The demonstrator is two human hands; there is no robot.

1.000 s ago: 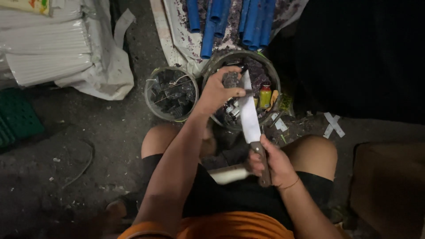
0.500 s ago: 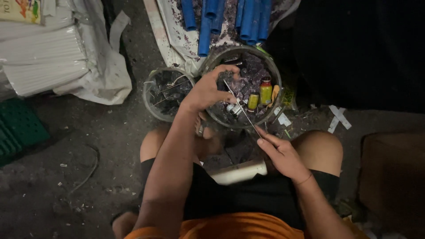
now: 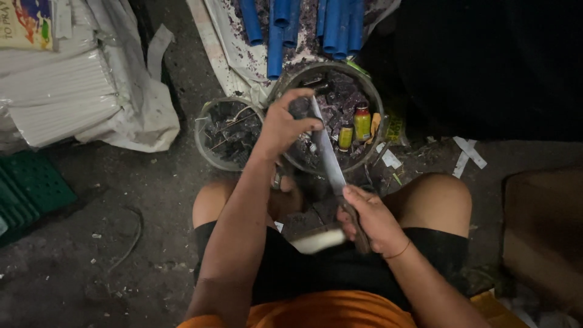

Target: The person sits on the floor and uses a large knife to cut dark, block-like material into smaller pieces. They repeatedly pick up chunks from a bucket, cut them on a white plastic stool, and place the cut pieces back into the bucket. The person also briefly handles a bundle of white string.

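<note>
Between the knees of the crouching person, the right hand (image 3: 371,220) is wrapped shut round the dark handle of a long knife (image 3: 328,152), whose pale, flat blade slants up and away toward the left hand (image 3: 284,126). That hand is curled in a loose pinch right at the blade's far end, thumb and fingertips closing on something small and dark against the steel; what the piece is cannot be told, but the grip looks meant to steady it on the edge over the bowl, so that scraps fall in. Just beyond and under the left hand sits a large round metal bowl (image 3: 371,97) heaped with dark purplish chips, with a small red-capped bottle (image 3: 362,121) and a yellow-green tube (image 3: 345,138) lying to the right of the blade. Left of that hand stands a smaller clear tub (image 3: 203,143) of dark fragments. Farther out lie blue pipes (image 3: 276,36) on a stained sheet, and well left of both hands a stack of white rods (image 3: 61,103) in plastic wrap.
</note>
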